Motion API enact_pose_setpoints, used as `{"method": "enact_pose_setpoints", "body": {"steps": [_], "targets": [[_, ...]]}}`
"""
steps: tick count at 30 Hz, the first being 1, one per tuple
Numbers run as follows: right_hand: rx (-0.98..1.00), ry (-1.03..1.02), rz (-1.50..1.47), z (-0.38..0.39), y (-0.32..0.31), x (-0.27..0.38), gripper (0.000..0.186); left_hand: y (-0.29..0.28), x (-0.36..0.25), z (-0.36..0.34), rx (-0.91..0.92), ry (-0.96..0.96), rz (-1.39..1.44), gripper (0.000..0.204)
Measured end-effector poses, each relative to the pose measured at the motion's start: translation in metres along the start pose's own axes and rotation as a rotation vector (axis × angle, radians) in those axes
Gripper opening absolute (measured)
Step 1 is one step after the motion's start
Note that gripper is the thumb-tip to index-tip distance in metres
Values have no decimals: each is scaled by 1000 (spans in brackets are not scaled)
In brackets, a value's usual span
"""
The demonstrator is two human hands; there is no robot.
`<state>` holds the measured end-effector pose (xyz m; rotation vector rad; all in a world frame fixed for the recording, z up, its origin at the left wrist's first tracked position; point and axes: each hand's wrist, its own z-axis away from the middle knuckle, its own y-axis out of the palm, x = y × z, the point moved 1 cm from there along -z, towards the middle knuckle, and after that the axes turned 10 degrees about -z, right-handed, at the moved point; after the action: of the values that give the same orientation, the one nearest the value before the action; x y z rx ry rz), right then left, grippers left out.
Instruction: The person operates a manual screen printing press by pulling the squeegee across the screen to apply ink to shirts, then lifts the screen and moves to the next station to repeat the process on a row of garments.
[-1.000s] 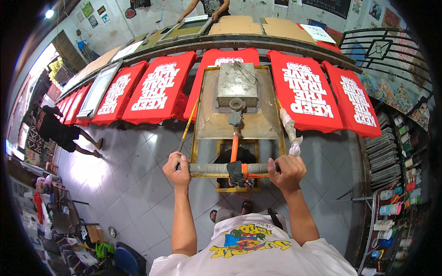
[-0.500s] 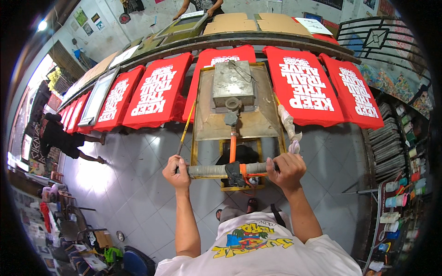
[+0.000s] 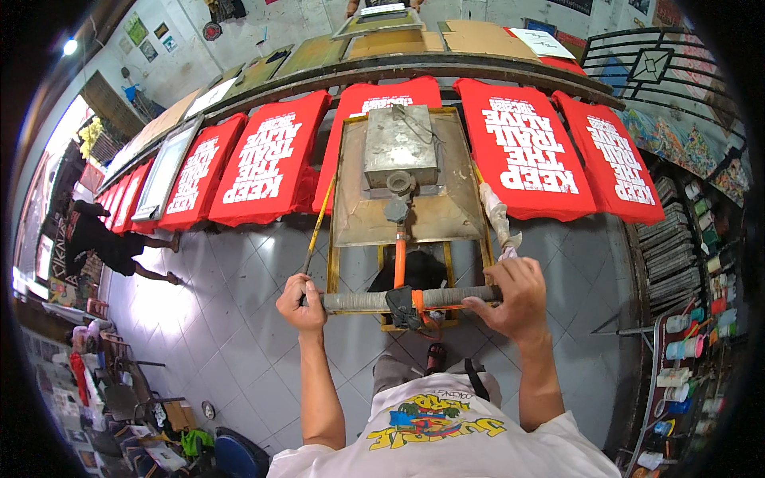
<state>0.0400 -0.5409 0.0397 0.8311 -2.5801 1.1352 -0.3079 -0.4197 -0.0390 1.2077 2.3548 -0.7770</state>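
Observation:
My left hand (image 3: 303, 303) is closed round the left end of a grey wrapped handle bar (image 3: 355, 302), which has black and orange wrapping at its middle. My right hand (image 3: 514, 296) grips the bar's right end, fingers over it and thumb beneath. Beyond the bar, a yellow-framed metal heater (image 3: 351, 207) with a box on top (image 3: 398, 139) and an orange hose (image 3: 400, 263) stands before printed red T-shirts (image 3: 255, 159) laid on boards in a long row. A cloth-wrapped rod (image 3: 498, 219) runs up beside the heater near my right hand.
A co-worker in black (image 3: 111, 247) is on the left. Another person's hand (image 3: 352, 8) shows behind a bench of screens and cardboard (image 3: 478, 40). Chairs and clutter (image 3: 119, 382) fill the lower left; a rack of pots (image 3: 685, 346) and a metal railing (image 3: 653, 64) are on the right.
The bar sits slightly lower in view. My right hand has shifted right, baring more of the bar's end. The person behind the bench has moved mostly out of view with a screen.

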Motion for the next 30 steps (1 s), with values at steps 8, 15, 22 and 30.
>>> {"method": "enact_pose_setpoints", "body": {"steps": [8,15,22,30], "targets": [[-200,60,-5,6,56,-21,45,10,37,-36,82,-19,-24,22],[-276,43,35,10,73,2,38,-7,53,-39,88,-6,5,24],[-285,24,-23,14,64,6,30,-34,25,-14,78,-88,-35,26],[-218,-68,-181,-9,75,-22,26,-72,-5,24,36,-139,-221,25]]}}
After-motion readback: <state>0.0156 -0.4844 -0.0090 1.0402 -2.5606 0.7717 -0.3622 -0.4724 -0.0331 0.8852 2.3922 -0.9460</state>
